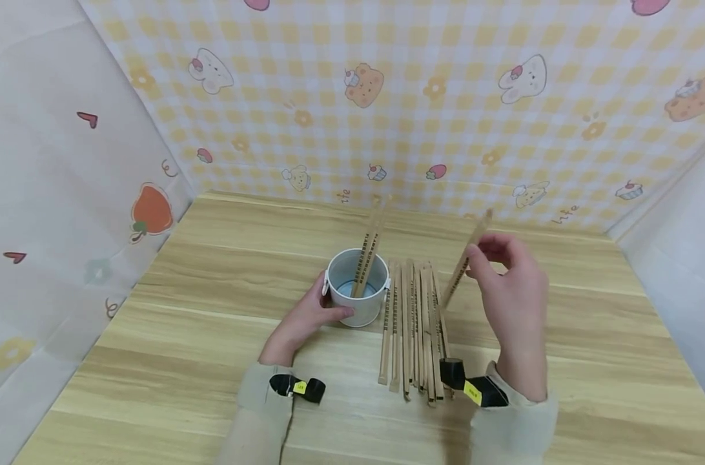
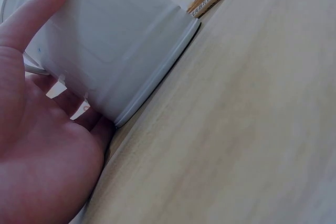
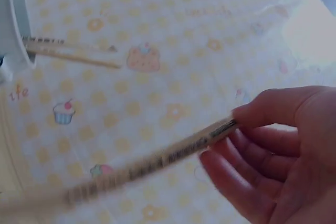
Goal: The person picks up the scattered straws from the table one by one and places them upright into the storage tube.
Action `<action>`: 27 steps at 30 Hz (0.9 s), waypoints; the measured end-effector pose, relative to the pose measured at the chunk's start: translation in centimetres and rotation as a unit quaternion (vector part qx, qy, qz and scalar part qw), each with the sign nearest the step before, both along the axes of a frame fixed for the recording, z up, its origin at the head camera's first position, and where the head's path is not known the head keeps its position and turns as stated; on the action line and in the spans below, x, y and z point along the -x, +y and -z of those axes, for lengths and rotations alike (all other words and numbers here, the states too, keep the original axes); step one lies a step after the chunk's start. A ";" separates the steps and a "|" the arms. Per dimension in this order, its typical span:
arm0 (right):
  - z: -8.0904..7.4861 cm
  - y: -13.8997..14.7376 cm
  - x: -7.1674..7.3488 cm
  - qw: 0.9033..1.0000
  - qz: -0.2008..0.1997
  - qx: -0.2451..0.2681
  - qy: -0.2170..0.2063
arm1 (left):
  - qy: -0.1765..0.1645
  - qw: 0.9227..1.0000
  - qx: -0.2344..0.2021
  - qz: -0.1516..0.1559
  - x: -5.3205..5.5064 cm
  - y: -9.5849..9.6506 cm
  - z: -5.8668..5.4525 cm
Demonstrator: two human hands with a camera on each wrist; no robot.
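Observation:
A small white metal bucket (image 1: 368,311) stands upright on the table, and my left hand (image 1: 306,320) grips its left side. In the left wrist view the thumb lies along the bucket wall (image 2: 100,40) while the fingers reach behind it. Two slim wrapped chopstick packets (image 1: 368,248) with dark print lean inside the bucket. My right hand (image 1: 516,284) pinches another wrapped chopstick packet (image 1: 461,266) near its upper end, between thumb and fingers, holding it slanted. That packet (image 3: 152,166) is partly blurred in the right wrist view.
Several more wrapped chopstick packets (image 1: 413,323) lie side by side just right of the bucket, between my hands. The wooden table (image 1: 213,258) runs back to a yellow checked cloth (image 1: 416,123). A white printed cloth (image 1: 44,161) hangs at the left.

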State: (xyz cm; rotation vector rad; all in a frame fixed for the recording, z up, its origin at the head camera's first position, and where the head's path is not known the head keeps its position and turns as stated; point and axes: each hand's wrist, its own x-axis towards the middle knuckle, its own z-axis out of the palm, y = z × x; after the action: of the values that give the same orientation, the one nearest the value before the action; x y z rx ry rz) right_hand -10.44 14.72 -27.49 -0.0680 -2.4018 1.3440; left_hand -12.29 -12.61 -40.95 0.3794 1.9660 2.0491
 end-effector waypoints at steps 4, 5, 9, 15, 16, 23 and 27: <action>-0.8 -0.8 -0.8 0.993 -0.021 0.083 0.079 | 0.000 1.000 0.003 0.001 0.0 0.0 0.0; -1.0 -1.0 -1.0 0.991 -0.025 0.095 0.095 | 0.001 1.000 0.003 0.000 0.0 0.0 0.0; -1.5 -1.4 -1.4 0.980 -0.037 0.139 0.135 | 0.000 1.000 0.007 -0.003 -0.1 0.0 -0.1; -2.0 -1.8 -1.6 0.963 -0.050 0.178 0.197 | 0.001 1.000 -0.001 -0.002 0.0 0.0 0.2; -2.0 -1.9 -1.6 0.960 -0.051 0.180 0.209 | 0.001 1.000 -0.003 -0.003 0.1 -0.1 0.4; -2.5 -3.0 -1.8 0.949 -0.052 0.185 0.248 | 0.001 1.000 0.006 -0.009 0.7 -0.2 2.2; -3.1 -3.9 -1.9 0.954 -0.051 0.165 0.245 | -0.001 1.000 0.005 -0.006 0.6 -0.2 2.1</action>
State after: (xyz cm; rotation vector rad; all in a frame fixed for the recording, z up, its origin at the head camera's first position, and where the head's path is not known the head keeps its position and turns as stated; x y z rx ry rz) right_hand -8.55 10.84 -24.41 0.2727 -1.7780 1.5776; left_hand -12.91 -12.79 -43.10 0.3634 1.9816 2.0464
